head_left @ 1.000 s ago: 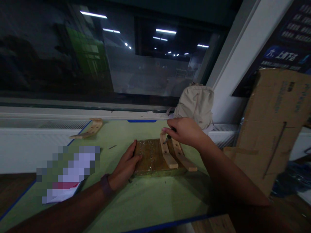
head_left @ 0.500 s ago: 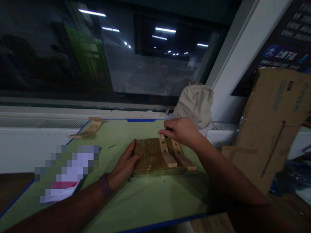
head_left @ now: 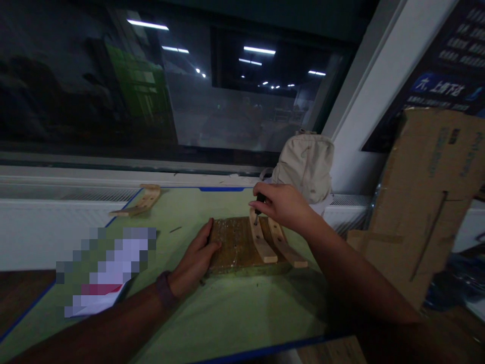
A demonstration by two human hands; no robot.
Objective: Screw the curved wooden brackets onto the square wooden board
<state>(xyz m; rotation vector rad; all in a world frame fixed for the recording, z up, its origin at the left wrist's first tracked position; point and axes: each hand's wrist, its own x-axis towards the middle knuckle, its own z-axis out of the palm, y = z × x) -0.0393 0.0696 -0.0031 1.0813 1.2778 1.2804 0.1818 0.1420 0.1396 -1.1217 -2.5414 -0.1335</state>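
Note:
A brown wooden block, its top shiny as if taped, lies on the green table. My left hand grips its left edge, the thumb on top and fingers along the side. Two curved wooden pieces with holes lie across the right part: a nearer strip and a strip farther right. My right hand is closed round the black handle of a screwdriver. Its metal shaft points down at a hole near the far end of the left strip.
Several curved wooden pieces lie at the table's far left corner. A blurred-out white and red packet and a thin dark rod are on the left. A beige backpack stands behind; cardboard leans at right.
My right hand has turned slightly, so more of the black screwdriver handle shows. My left hand stays on the block. The view has shifted a little.

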